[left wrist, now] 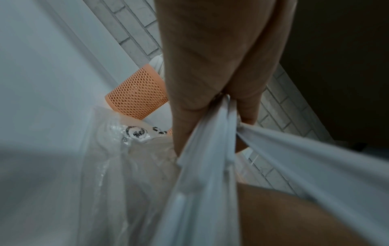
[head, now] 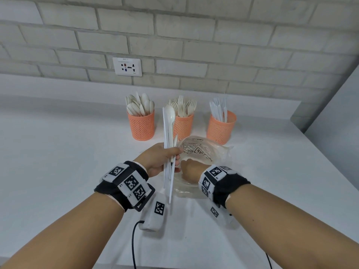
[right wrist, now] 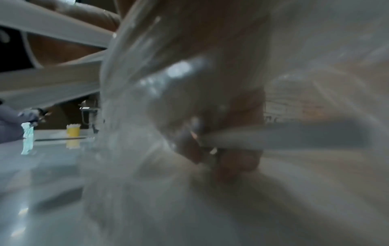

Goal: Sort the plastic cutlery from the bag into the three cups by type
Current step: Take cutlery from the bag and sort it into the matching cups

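Note:
Three orange mesh cups stand in a row at the back: spoons (head: 141,123), forks (head: 183,125) and knives (head: 221,127). In front of them lies a clear plastic bag (head: 210,152). My left hand (head: 171,152) grips an upright bundle of white cutlery (head: 168,133), a spoon and several knives, just left of the bag. In the left wrist view the fingers (left wrist: 210,99) clamp the handles (left wrist: 206,166). My right hand (head: 191,169) is inside the bag. In the blurred right wrist view its fingers (right wrist: 231,154) curl round a grey cutlery piece (right wrist: 284,136).
The white counter (head: 58,152) meets a brick wall with a socket (head: 127,66). A side wall closes in at the right (head: 334,113). A black cable (head: 134,245) hangs below my left wrist. A yellow cup (right wrist: 73,131) stands far off in the right wrist view.

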The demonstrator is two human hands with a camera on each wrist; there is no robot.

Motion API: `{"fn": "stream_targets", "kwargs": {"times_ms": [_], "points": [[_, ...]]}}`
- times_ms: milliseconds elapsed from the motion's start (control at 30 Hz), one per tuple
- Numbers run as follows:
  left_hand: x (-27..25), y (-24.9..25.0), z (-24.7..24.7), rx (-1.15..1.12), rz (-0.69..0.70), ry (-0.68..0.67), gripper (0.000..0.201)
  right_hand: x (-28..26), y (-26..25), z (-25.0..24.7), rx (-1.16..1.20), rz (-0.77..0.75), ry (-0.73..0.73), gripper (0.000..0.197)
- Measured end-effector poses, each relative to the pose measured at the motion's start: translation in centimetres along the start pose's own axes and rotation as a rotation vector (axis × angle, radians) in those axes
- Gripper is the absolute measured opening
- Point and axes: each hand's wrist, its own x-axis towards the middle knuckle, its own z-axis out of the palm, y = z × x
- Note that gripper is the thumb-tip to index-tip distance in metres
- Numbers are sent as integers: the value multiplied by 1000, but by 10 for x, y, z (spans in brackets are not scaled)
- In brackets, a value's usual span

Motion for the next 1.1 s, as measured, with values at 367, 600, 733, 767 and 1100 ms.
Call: {"fn": "stream_targets", "kwargs": {"times_ms": [367, 600, 733, 767, 1100], "points": [[6, 6, 11, 20, 21, 88, 13, -56, 3, -73, -187, 41, 41, 26], [15, 10, 13, -41, 62, 140, 20, -91, 47, -106, 42, 155, -45, 19], [16, 18, 11, -29, 91, 190, 10, -105, 76, -104, 286, 196, -43, 18], [16, 20, 11, -22, 88, 186, 3, -108, 81, -104, 341, 207, -33, 19], [17, 45, 26, -172, 294, 179, 5, -90, 63, -77, 704, 131, 151, 19]]}}
